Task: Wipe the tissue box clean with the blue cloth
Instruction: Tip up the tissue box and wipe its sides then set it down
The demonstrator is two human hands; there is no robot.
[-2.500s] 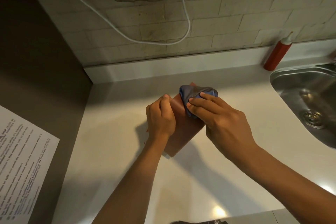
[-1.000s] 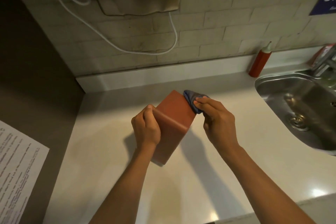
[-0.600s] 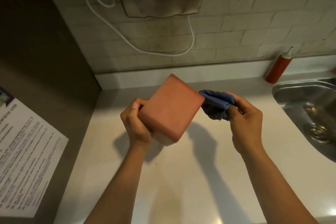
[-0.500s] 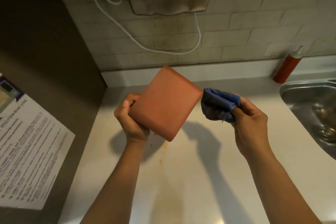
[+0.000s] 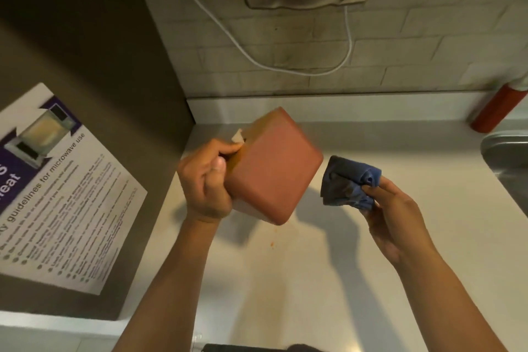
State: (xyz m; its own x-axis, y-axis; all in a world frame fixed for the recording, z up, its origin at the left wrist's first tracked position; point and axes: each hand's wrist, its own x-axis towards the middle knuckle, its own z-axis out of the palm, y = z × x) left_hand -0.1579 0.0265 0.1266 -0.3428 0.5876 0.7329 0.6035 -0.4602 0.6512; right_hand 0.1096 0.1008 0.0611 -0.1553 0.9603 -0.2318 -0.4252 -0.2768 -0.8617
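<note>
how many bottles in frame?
1: a red squeeze bottle on the counter at the far right, against the wall by the sink. Partly cropped; more could sit out of frame.

The scene is dimly lit in a warm, yellowish tone. Light falls from above and somewhat behind the camera, so the raised arms and the terracotta-coloured cube-shaped tissue box [image 5: 274, 168] throw soft-edged, dark shadows onto the pale glossy countertop [image 5: 314, 280], whose near part looks brighter. The dark brown side panel [image 5: 94, 46] at left sinks into gloom. Straight lines of the grey tiled wall [image 5: 428, 46] bow at the edges from wide-angle distortion. Detail is slightly soft throughout, with faint motion blur.
</note>
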